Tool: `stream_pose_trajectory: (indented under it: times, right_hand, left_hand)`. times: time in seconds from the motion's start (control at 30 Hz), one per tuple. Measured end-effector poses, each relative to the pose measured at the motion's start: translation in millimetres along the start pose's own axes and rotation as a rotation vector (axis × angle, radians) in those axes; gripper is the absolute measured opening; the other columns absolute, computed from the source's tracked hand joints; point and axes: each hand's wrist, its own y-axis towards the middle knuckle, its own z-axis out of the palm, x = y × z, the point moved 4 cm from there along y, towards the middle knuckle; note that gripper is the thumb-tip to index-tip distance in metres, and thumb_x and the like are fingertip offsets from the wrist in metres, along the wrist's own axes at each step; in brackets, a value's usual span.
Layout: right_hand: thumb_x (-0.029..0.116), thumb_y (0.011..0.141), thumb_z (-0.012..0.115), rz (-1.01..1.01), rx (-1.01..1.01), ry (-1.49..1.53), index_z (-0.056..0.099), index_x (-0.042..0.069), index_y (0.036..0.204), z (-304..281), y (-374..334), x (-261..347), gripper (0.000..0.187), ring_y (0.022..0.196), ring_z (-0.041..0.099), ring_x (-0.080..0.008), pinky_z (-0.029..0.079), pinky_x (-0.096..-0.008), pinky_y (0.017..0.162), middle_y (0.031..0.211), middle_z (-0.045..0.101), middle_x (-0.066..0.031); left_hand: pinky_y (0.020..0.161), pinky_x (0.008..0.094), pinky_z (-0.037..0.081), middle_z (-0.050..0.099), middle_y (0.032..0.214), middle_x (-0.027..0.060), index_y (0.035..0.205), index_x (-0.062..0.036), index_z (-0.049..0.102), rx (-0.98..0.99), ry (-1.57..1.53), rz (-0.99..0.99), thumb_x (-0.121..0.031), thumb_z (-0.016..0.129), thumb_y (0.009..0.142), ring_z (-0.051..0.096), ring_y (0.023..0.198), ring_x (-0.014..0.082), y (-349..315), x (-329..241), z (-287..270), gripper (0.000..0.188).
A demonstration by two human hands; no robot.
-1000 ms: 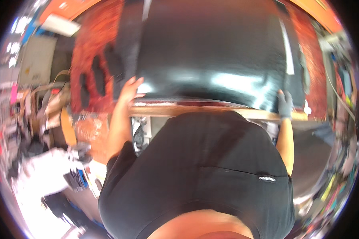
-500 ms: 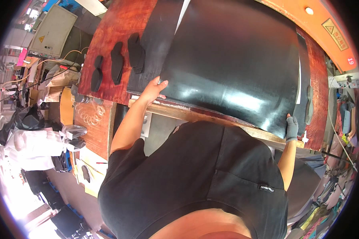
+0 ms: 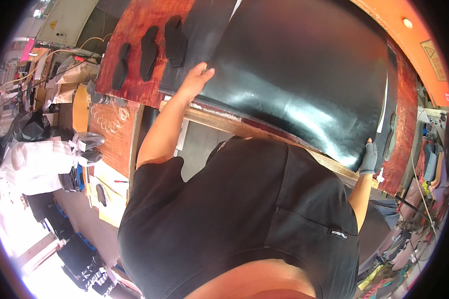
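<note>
A large, shiny black sheet [image 3: 304,60] covers the middle of a red-brown board-topped table [image 3: 127,25]. It looks like rubber or foam, and its near edge bulges in a soft curve. At the left edge of this sheet is my bare left hand [image 3: 197,79], closed, with thumb and fingers pinching the edge. My right hand [image 3: 368,159] wears a grey glove with bare fingertips. It grips the sheet by its near right corner, thumb up; most of its fingers are hidden. Under the sheet, another dark sheet [image 3: 197,37] shows along the left side.
Stacks of black sole-shaped pieces [image 3: 148,52] lie left on the table; a similar piece [image 3: 391,135] lies at the right. An orange machine beam [image 3: 409,37] spans the far right side. A wooden side table [image 3: 107,134] and white plastic bags [image 3: 35,159] stand left.
My left hand has moved a little farther away from me along with the sheet's left edge. My right hand keeps its grip near the right corner. The whole view has tilted slightly.
</note>
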Motion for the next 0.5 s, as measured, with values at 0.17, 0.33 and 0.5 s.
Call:
stream_pose_trajectory:
  times: [0.17, 0.33, 0.5]
  right_hand:
    - [0.028, 0.09, 0.059, 0.042, 0.023, 0.032, 0.06, 0.014, 0.079, 7.2, 10.3, -5.2, 0.018, 0.07, 0.043, -0.0036, 0.036, -0.0204, 0.064, 0.075, 0.052, 0.0078]
    - [0.029, 0.091, 0.058, 0.032, 0.061, 0.002, 0.062, 0.01, 0.088, -3.2, 18.9, -4.1, 0.02, 0.074, 0.046, -0.0047, 0.038, -0.0213, 0.068, 0.081, 0.055, 0.0061]
    - [0.03, 0.089, 0.059, 0.058, -0.086, -0.043, 0.063, 0.002, 0.103, 2.4, 34.5, -28.5, 0.031, 0.083, 0.05, -0.0078, 0.04, -0.0225, 0.077, 0.092, 0.059, 0.0019]
  left_hand:
    - [0.057, 0.0213, 0.027, 0.032, 0.069, -0.0094, 0.069, -0.0152, 0.038, -0.025, -0.169, -0.031, -0.012, 0.057, 0.09, 0.029, 0.065, 0.0024, 4.3, -0.5, 3.7, 0.028]
    - [0.062, 0.0205, 0.034, 0.044, 0.071, -0.008, 0.074, -0.0138, 0.046, 0.057, -0.207, -0.047, -0.011, 0.058, 0.089, 0.038, 0.067, 0.0028, 9.6, 6.3, 1.9, 0.02]
    - [0.065, 0.021, 0.036, 0.05, 0.076, -0.0066, 0.081, -0.0111, 0.052, -0.027, -0.104, -0.113, -0.012, 0.059, 0.089, 0.043, 0.072, 0.0033, 23.0, 34.0, 2.7, 0.011]
